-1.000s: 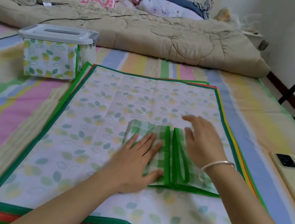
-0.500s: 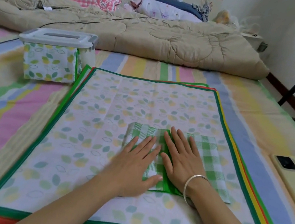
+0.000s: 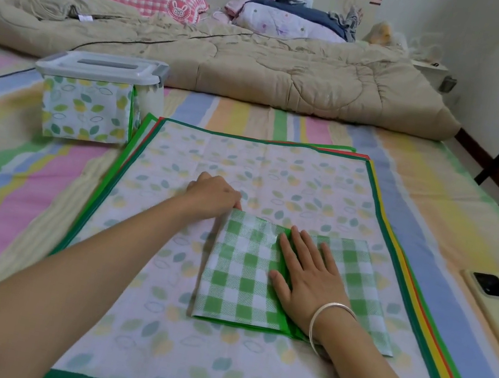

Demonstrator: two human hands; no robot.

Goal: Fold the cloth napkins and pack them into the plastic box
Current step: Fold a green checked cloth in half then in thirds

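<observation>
"Starting with the stack of open napkins (image 3: 151, 321) spread on the striped sheet (image 3: 9, 180), where does our piece lie?"

"On top of it, right of the middle: the checked napkin (image 3: 238, 280), already folded into a strip. Our right hand (image 3: 305, 278) lies flat across its middle fold, fingers straight and slightly spread, pressing it down."

"And our left hand (image 3: 214, 194)?"

"At the napkin's far left corner, fingers curled. They seem to pinch that corner, though the fingertips are hidden from us. We judge another fold is being set up. We should hold the flat palm firm on the crease, bring the corner over in one level sweep, match the edges, then smooth outward so nothing puckers."

"Now the plastic box (image 3: 149, 98)?"

"It stands just beside the stack's far left corner, well apart from the checked napkin. Its lid (image 3: 103, 64) is on. Through the clear wall we see leaf-print cloth (image 3: 84, 113) filling most of it; how many pieces, we cannot tell. We shall have to lift the lid before packing."
</observation>
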